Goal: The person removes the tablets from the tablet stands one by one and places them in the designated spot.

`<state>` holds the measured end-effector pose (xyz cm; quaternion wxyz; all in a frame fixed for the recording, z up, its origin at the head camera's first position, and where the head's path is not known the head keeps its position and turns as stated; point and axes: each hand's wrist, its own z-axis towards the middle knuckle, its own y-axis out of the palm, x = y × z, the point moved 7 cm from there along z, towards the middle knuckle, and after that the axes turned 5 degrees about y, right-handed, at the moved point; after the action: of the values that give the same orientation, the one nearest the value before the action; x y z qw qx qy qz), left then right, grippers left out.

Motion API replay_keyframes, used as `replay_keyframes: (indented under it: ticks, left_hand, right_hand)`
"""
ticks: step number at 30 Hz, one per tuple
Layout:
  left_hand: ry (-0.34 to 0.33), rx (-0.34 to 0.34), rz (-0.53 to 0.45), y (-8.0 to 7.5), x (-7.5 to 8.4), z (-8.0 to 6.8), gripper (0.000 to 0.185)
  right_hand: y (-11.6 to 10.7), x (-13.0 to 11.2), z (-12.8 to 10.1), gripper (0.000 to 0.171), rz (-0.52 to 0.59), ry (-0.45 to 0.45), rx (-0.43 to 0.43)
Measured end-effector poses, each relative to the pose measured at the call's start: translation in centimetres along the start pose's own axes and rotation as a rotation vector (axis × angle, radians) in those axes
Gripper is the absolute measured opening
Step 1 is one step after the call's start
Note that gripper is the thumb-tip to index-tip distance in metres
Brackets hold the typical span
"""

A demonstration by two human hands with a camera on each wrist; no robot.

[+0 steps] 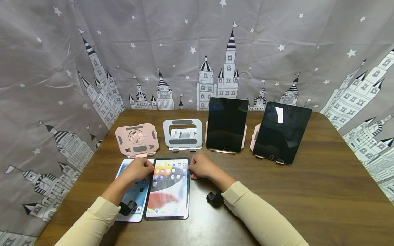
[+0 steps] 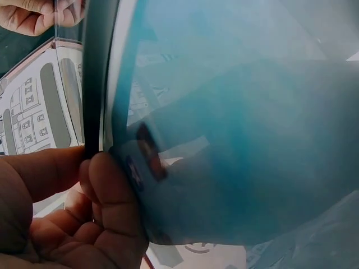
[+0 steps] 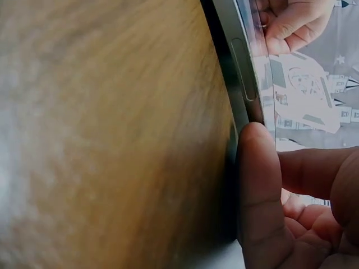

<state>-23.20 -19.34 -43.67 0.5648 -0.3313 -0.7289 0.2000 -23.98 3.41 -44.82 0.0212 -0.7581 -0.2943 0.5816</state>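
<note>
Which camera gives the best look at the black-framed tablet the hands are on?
The head view: it shows the whole black-framed tablet lying flat, screen lit, with the left hand and right hand at its top corners. The left wrist view shows only its dark edge, close and blurred. The right wrist view shows its thin side edge with a button.

fingers (image 3: 259,185) against tablet (image 3: 238,73) edge; wooden table (image 3: 101,134)

Two tablets lay side by side up front, the lit tablet (image 1: 168,188) right of the other tablet (image 1: 133,191). Behind them ran two empty stands (image 1: 136,140), then two propped tablets (image 1: 226,124) rightward.
</note>
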Motion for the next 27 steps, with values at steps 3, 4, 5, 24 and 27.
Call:
replay_keyframes:
  ticks: [3, 4, 5, 24, 27]
  left_hand:
    - [0.007, -0.002, 0.007, 0.0, 0.03, -0.02, 0.011]
    - [0.008, -0.003, 0.01, 0.01, 0.01, 0.01, 0.011]
    - [0.008, -0.004, 0.013, 0.03, 0.02, 0.02, 0.01]
    - [-0.004, -0.021, 0.064, 0.18, 0.06, 0.16, 0.01]
    - [-0.005, -0.024, 0.067, 0.2, 0.1, 0.16, 0.01]
  right_hand:
    - [0.05, -0.11, -0.17, 0.024, -0.007, 0.007, 0.002]
    - [0.02, -0.14, -0.22, 0.023, -0.012, 0.007, 0.006]
    - [0.0, -0.12, -0.24, 0.023, -0.022, 0.007, 0.013]
    - [-0.06, 0.04, -0.26, 0.023, -0.044, -0.02, 0.059]
    - [-0.05, 0.11, -0.3, 0.021, -0.045, -0.016, 0.06]
